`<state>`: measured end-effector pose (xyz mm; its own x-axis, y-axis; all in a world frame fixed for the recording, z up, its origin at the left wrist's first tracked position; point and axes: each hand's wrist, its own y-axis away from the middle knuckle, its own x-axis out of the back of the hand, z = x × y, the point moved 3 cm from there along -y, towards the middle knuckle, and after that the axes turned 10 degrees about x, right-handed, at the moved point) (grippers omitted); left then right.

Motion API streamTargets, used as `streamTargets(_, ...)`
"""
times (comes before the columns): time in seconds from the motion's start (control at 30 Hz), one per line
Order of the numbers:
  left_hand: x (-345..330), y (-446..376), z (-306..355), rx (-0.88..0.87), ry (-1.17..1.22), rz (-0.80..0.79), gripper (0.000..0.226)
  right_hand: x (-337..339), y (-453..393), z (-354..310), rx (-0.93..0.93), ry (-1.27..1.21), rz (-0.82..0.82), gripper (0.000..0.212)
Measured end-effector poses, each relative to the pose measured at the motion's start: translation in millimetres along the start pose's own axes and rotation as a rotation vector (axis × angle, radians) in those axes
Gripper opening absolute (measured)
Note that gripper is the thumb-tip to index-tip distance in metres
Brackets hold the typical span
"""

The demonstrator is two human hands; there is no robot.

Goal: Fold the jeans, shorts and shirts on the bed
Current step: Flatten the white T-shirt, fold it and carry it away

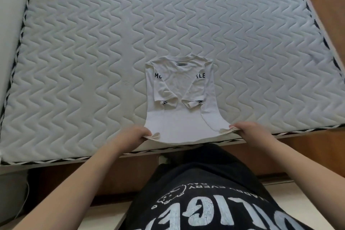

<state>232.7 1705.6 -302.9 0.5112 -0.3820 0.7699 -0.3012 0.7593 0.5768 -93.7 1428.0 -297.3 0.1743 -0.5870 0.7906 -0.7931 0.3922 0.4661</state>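
Note:
A white shirt (179, 87) with black lettering lies on the quilted mattress (93, 43), collar toward the far side. Both its sides and sleeves are folded inward over the body. My left hand (134, 136) pinches the hem's left corner, and my right hand (250, 130) pinches the hem's right corner. The hem is lifted slightly off the mattress near the front edge. No jeans or shorts are in view.
The mattress's front edge with its black-and-white piping (74, 159) runs just beyond my forearms. A wooden bed frame and floor (317, 145) show at the right. My black printed shirt (196, 201) fills the bottom of the view.

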Motion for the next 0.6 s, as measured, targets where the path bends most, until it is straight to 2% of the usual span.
streamTargets(0.2, 22.9, -31.6, 13.0, 0.032, -0.046, -0.161, 0.035, 17.9, -36.2, 1.7, 0.063, -0.117, -0.093, 0.032)
streamTargets(0.4, 54.2, -66.0, 25.2, 0.06, -0.053, -0.232, 0.045, 54.0, -77.6, 7.3, 0.141, -0.082, -0.222, 0.029)
streamTargets(0.6, 87.5, -116.9, 15.6, 0.097, -0.028, -0.235, 0.048, 76.7, -124.5, 17.7, 0.184, -0.173, -0.21, 0.021)
